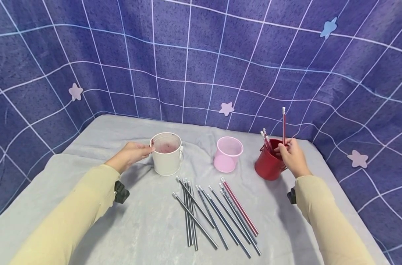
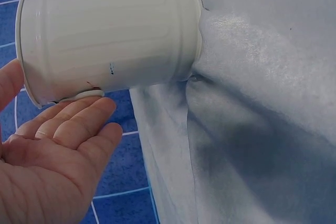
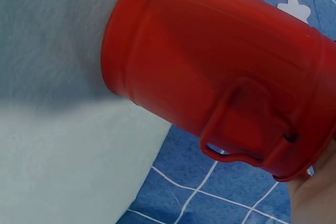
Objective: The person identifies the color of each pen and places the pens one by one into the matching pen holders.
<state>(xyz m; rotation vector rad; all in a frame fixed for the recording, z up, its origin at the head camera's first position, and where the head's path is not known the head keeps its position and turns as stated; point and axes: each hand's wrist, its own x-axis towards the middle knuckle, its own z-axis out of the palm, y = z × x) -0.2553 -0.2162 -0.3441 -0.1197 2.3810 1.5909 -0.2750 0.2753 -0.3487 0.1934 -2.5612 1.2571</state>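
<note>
My left hand [image 1: 132, 152] is at the near-left rim of a white metal bucket [image 1: 167, 163], thumb at the rim and fingers along the outside by the handle mount. In the left wrist view the white bucket [image 2: 110, 30] fills the top. At the right, my right hand [image 1: 293, 156] pinches an upright red pencil [image 1: 284, 127], eraser end up, over the mouth of a red bucket [image 1: 268, 167]. Its lower end is hidden. Several pencils [image 1: 265, 139] lean inside that bucket. The right wrist view shows the red bucket [image 3: 210, 61] with the fingers mostly hidden behind it.
A pink bucket [image 1: 226, 162] stands between the other two. Several dark pencils [image 1: 195, 217] and some red pencils [image 1: 240, 208] lie in front on the grey cloth [image 1: 138, 228]. A blue gridded curtain [image 1: 174, 62] with stars hangs behind and at both sides.
</note>
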